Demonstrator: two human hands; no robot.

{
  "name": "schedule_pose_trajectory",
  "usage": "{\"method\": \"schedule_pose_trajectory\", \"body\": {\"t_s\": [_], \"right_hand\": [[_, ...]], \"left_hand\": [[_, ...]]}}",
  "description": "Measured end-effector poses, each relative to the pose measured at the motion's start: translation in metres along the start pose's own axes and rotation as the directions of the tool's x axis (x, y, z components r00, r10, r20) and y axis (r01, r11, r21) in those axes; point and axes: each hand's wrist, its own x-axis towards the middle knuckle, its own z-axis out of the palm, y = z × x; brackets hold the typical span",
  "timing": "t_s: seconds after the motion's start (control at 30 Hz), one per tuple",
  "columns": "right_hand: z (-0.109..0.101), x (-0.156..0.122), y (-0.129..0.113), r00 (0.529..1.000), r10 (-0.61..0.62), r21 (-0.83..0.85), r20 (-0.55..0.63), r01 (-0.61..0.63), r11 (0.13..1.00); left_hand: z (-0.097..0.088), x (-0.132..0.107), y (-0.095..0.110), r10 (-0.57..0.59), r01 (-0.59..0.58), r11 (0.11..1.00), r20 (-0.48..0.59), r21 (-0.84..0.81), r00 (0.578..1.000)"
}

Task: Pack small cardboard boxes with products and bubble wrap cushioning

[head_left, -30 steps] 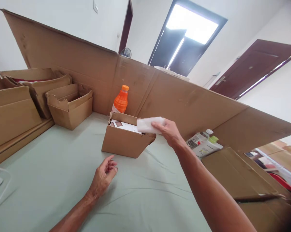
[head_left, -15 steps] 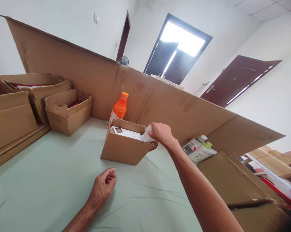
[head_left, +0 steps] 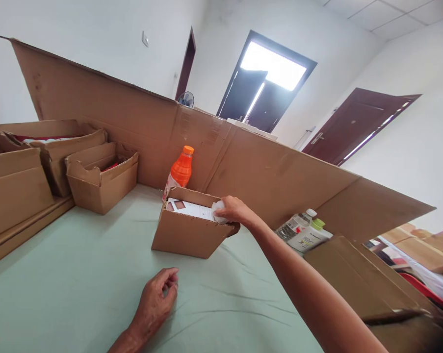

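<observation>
- Had the left hand (head_left: pixel 157 296) low over the worktop (head_left: pixel 89 274), half open, with fingers curled and thumb set apart from them, holding nothing.
- Saw green cloth (head_left: pixel 243 304) under it, creased toward the right.
- Had the box (head_left: pixel 190 240) on the cloth just beyond the left hand, open at the top.
- Saw a white carton (head_left: pixel 192 209) inside, filling most of the mouth, with brown squares near its left end.
- Reached the right hand (head_left: pixel 233 209) to the right end of the same mouth, nearly closed, with fingers bent onto a white pad (head_left: pixel 217 208).
- Found the pad between those fingers and the right end of the carton, partly covered by the hand; could not tell how deep it sat.
- Had an orange bottle (head_left: pixel 180 169) behind the left end of the box, partly hidden by it.
- Saw a large carton (head_left: pixel 348 274) at the right, with a clear bottle (head_left: pixel 294 226) and a green-capped bottle (head_left: pixel 309 239) side by side just behind.
- Had a small bin (head_left: pixel 103 191) at the left, with something red inside, near larger bins (head_left: pixel 15 181).
- Saw a cardboard screen (head_left: pixel 273 171) across the back.
- Glimpsed a fan (head_left: pixel 186 99), a bright window (head_left: pixel 273 66) and a maroon door (head_left: pixel 361 122) beyond.
</observation>
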Motion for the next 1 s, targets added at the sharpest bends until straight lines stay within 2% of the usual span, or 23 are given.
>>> {"method": "schedule_pose_trajectory", "body": {"t_s": [0.13, 0.27, 0.43, 0.57, 0.7, 0.83, 1.0], "right_hand": [[-0.001, 0.003, 0.003, 0.996, 0.014, 0.095, 0.092, -0.023, 0.995], [0.001, 0.003, 0.001, 0.994, 0.049, 0.11, 0.097, -0.06, 0.992], [0.001, -0.005, 0.013, 0.993, 0.004, 0.156, 0.117, -0.022, 0.988], [0.007, -0.005, 0.004, 0.996, 0.03, 0.092, 0.089, -0.038, 0.995], [0.006, -0.006, -0.01, 0.999, 0.044, -0.025, 0.005, -0.043, 0.999], [0.002, -0.015, -0.011, 0.996, 0.032, -0.101, -0.077, -0.04, 0.994], [0.014, -0.009, -0.018, 0.996, 0.038, -0.127, -0.078, -0.047, 0.991]], "left_hand": [[0.0, -0.001, -0.002, 0.026, -0.026, 0.999, -0.003, 0.035, 1.0], [0.0, -0.001, -0.002, 0.047, -0.046, 0.998, -0.017, 0.046, 0.999], [0.0, -0.002, 0.0, 0.044, -0.043, 0.998, -0.025, 0.036, 0.999], [-0.001, -0.003, -0.001, 0.049, -0.049, 0.998, -0.018, 0.042, 0.999], [-0.002, -0.003, 0.0, 0.054, -0.053, 0.997, -0.014, 0.048, 0.998], [-0.003, -0.002, 0.002, 0.058, -0.058, 0.996, 0.002, 0.061, 0.998], [-0.003, -0.003, 0.004, 0.06, -0.059, 0.996, -0.001, 0.065, 0.998]]}}
